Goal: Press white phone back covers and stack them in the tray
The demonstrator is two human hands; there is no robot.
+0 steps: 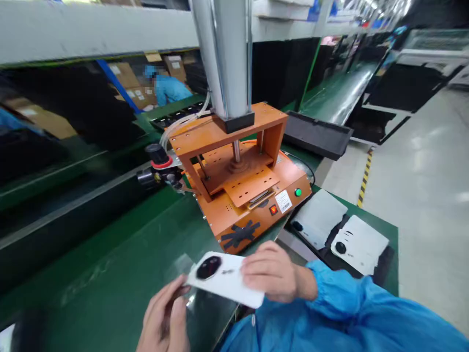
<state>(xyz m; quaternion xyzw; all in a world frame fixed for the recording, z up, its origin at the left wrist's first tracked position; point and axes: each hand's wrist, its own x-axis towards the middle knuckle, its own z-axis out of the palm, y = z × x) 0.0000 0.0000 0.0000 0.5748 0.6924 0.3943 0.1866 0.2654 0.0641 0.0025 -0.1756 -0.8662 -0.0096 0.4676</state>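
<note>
A white smartphone [230,281], back side up with a dark round camera area, is held tilted in front of me. My right hand [273,274] grips its right end, fingers lying over the back. At its left end, my left hand [164,313] meets the corner with bent fingertips; the thumb sits lower and its contact is unclear. A clear patch like thin film [183,264] shows just behind that corner. Beyond the smartphone stands an orange press [242,190] with a large cylinder [232,58] on top, a lit red switch and a green button.
Right of the press, two white phone-like pieces [361,244] with dark camera areas lie on black trays on the green bench [390,234]. A long black tray [317,134] sits behind. A regulator [157,159] juts out left. A person in blue [170,90] is beyond the line.
</note>
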